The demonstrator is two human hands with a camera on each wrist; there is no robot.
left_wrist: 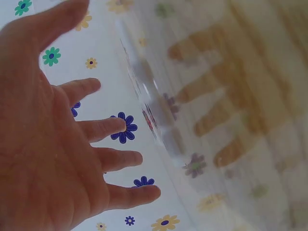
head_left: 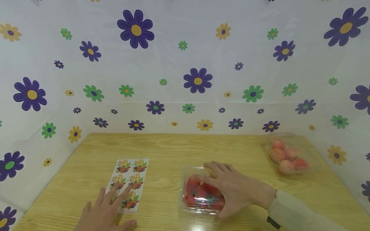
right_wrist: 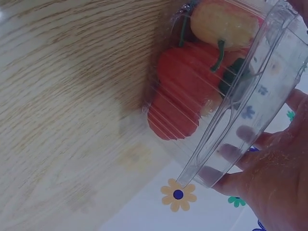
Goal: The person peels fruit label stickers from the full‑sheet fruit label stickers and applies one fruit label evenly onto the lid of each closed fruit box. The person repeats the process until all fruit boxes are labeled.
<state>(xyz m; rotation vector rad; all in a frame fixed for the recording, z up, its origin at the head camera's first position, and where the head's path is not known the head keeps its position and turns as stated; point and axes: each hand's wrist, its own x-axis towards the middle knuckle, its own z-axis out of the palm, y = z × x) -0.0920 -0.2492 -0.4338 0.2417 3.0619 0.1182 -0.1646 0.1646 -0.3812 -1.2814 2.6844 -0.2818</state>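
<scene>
In the head view my left hand [head_left: 101, 210] spreads its fingers over the lower part of a white sheet [head_left: 143, 183] printed with several fruit designs like stickers. The left wrist view has the same hand [left_wrist: 82, 139] with fingers apart and nothing held; the sheet shows nearly edge-on beyond the fingertips. My right hand [head_left: 234, 189] lies across the right side of a clear plastic box [head_left: 186, 195], its spread fingers touching the lid. Inside are red fruits [right_wrist: 183, 72] and a yellow-red one [right_wrist: 224, 26], some with green stems. The lid appears to lie over the box.
A second clear plastic container [head_left: 310, 157] at the back right holds several peach-like fruits [head_left: 286, 166]. The wooden table [head_left: 173, 147] is bounded by a white flowered cloth [head_left: 162, 64] behind and at both sides.
</scene>
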